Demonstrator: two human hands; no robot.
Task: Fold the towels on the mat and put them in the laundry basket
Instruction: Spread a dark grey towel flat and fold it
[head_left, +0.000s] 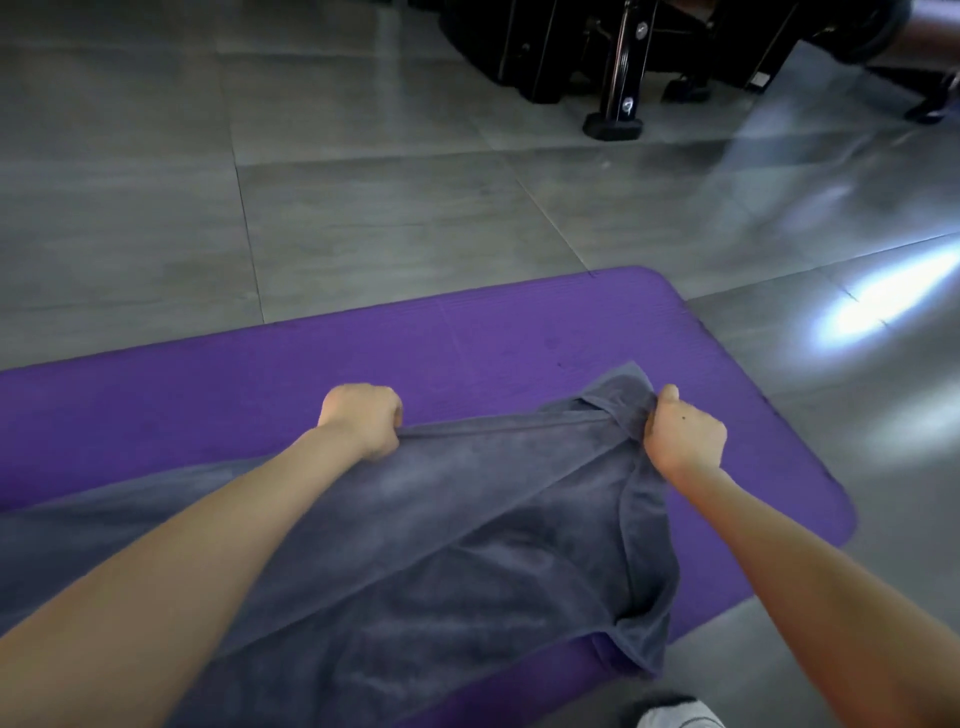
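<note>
While the grey towel lies spread across the purple mat, both hands hold its far edge: the left hand is curled into a fist round the hem, and the right hand pinches the far right corner, where the cloth bunches and folds over on itself. The fabric looks soft, limp and fairly thick, so it will likely sag and crease wherever it goes unsupported; the corners and hem seem the best places to hold it, kept taut between the hands. No laundry basket is in view. Dark exercise equipment stands on the tiled floor beyond.
</note>
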